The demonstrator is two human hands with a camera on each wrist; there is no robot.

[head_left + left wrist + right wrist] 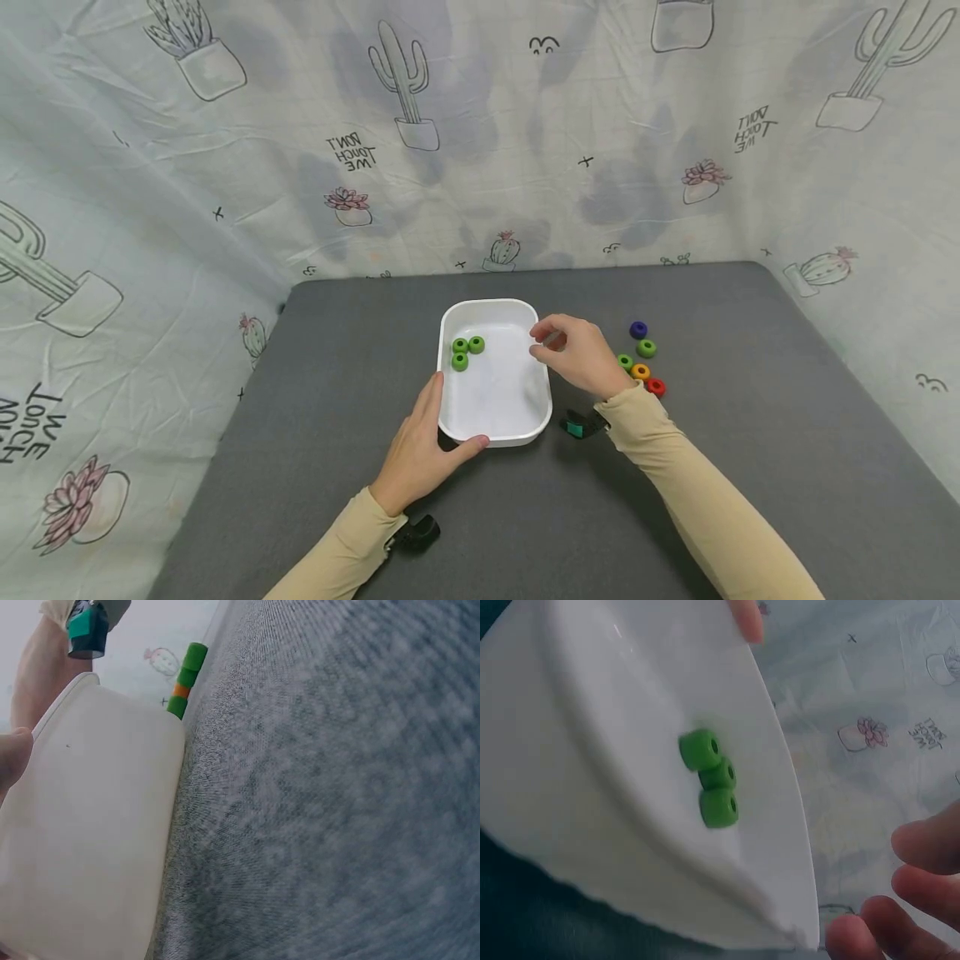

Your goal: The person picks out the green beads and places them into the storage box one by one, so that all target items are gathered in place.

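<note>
A white tray (pixel 495 417) with rounded corners holds three green beads (pixel 460 362), grouped toward its left side. My left hand (pixel 423 454) holds the tray's near left corner, its thumb on the front rim and its fingers along the left wall. Over the right rim hovers my right hand (pixel 577 354), thumb and fingertips apart. Nothing shows between those fingers (pixel 885 922) in the right wrist view, where the green beads (pixel 718 808) lie inside the tray.
Right of the tray, partly behind the right wrist, lie a dark blue bead (pixel 638 330), green beads (pixel 647 348), an orange bead (pixel 641 372) and a red bead (pixel 656 387). The grey table (pixel 375 333) meets a printed cloth (pixel 465 167) at the back.
</note>
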